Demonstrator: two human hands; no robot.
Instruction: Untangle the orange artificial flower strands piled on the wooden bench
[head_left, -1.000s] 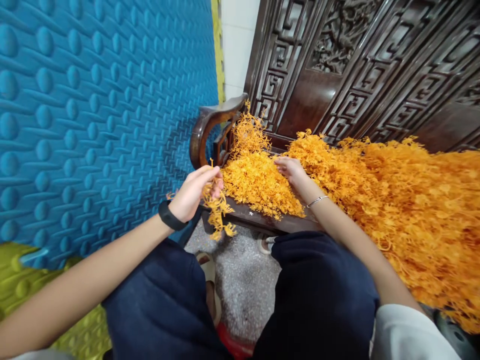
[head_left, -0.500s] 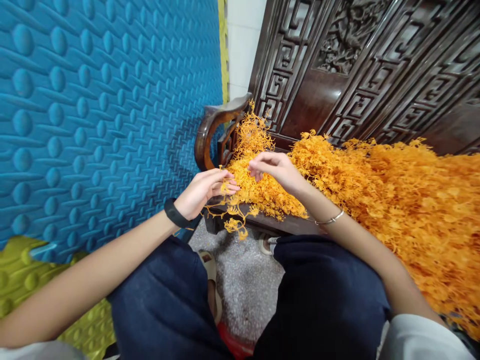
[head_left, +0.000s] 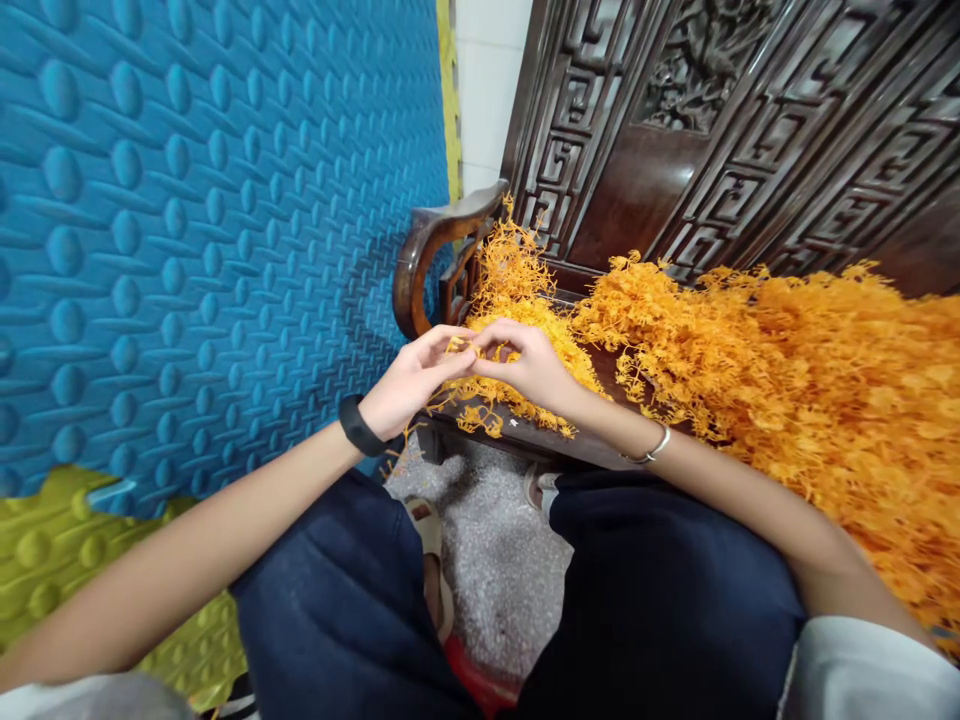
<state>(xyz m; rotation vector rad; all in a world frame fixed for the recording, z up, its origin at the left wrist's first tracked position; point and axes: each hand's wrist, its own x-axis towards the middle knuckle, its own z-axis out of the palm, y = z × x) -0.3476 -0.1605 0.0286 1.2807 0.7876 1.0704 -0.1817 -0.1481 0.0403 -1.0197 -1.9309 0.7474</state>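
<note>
Head view: the left hand [head_left: 405, 387] grasps an orange strand [head_left: 480, 418], meeting the right hand [head_left: 538, 372], whose hold is unclear. An orange pile [head_left: 514, 268] lies beyond both.

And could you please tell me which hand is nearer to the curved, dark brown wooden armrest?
Left: the left hand is just below the armrest in the picture; the right hand is farther off, to its lower right.

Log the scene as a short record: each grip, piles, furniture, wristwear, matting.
Left grip: orange strand at the fingers, dangling below
Right grip: fingertips meet the left's; hold unclear
Smaller pile: orange, on the wooden bench
Larger pile: orange, further right
Wristwear: black band left, bracelet right
Matting: blue, left of the bench
</note>
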